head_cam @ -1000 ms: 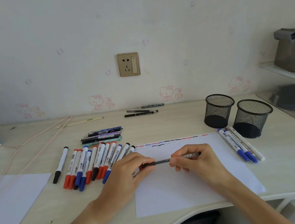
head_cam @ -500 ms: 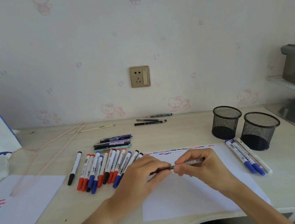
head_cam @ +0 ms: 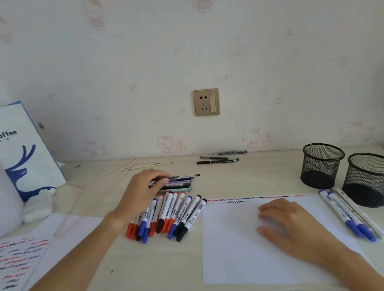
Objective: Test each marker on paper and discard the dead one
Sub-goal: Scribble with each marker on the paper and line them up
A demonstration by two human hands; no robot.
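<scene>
Markers (head_cam: 171,216) lie in a fanned row on the desk (head_cam: 135,276), just left of the paper (head_cam: 237,250), caps red, blue and black toward the person. Beyond that row, farther from the person than the paper's top left corner, sits a small stack of pens (head_cam: 181,183). The left hand (head_cam: 144,196) reaches over the row to this stack, fingers curled, pinching a dark pen at the stack's top. The right hand (head_cam: 288,223) lies flat on the paper, fingers relaxed and holding nothing. Along the paper's far edge runs a line of red, blue and black squiggles (head_cam: 250,197). Right of the paper lie three more markers (head_cam: 348,214), two with blue caps, one white. Behind those stand two black mesh cups (head_cam: 347,170). Far left of the paper lies another sheet (head_cam: 8,269) covered in squiggles, with a coffee bag (head_cam: 16,150) standing behind it. Three dark pens (head_cam: 220,158) rest near the wall, beyond the paper.
</scene>
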